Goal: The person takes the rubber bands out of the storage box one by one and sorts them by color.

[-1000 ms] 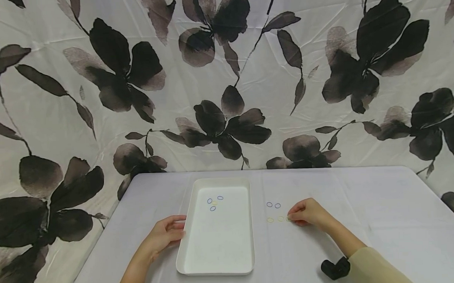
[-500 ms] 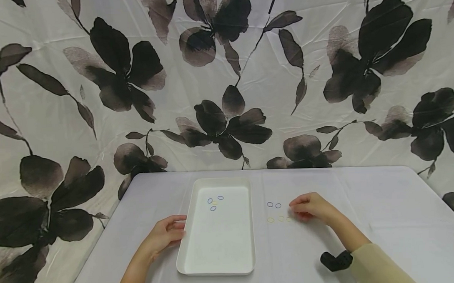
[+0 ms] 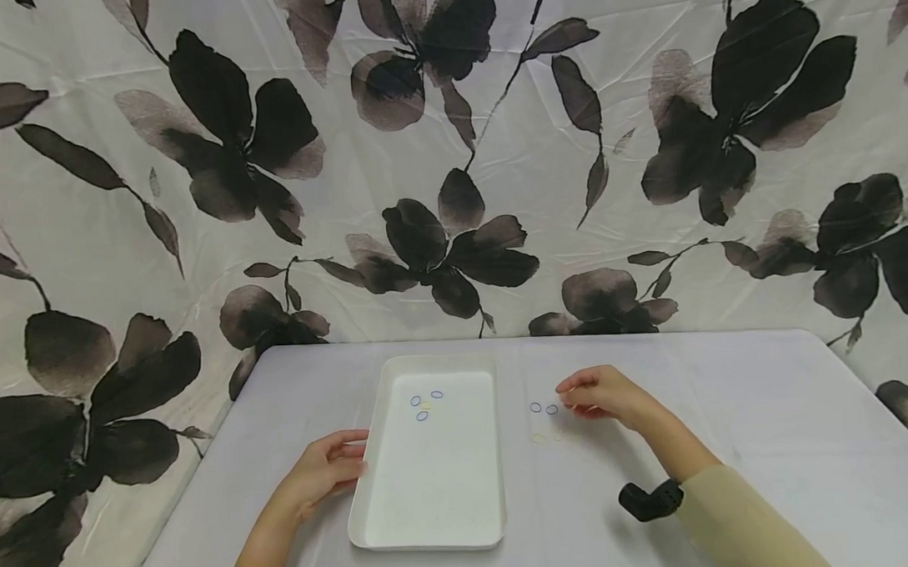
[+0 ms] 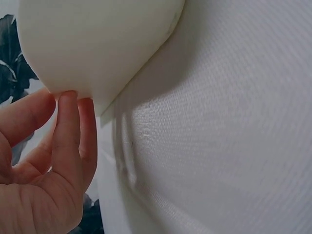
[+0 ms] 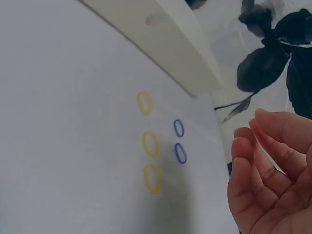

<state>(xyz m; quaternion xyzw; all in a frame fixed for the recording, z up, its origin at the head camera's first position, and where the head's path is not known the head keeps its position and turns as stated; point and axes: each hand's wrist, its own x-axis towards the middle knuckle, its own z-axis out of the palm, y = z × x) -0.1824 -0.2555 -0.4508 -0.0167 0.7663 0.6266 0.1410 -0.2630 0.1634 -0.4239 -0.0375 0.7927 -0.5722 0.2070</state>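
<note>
Right grip (image 3: 604,395) has left the yellow ring (image 5: 146,178) its fingertips were on a second ago | I now see it raised, further forward, near the outer blue ring (image 5: 176,152) | sleeve (image 3: 740,515) and black wrist device (image 3: 651,501) came forward too

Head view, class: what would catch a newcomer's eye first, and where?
Probably the dark-flowered backdrop, rising behind the white table. Next, the white tray just left of centre, the left hand touching its edge. Tiny blue and yellow rings lie in it and to its right, near the right hand.
</note>
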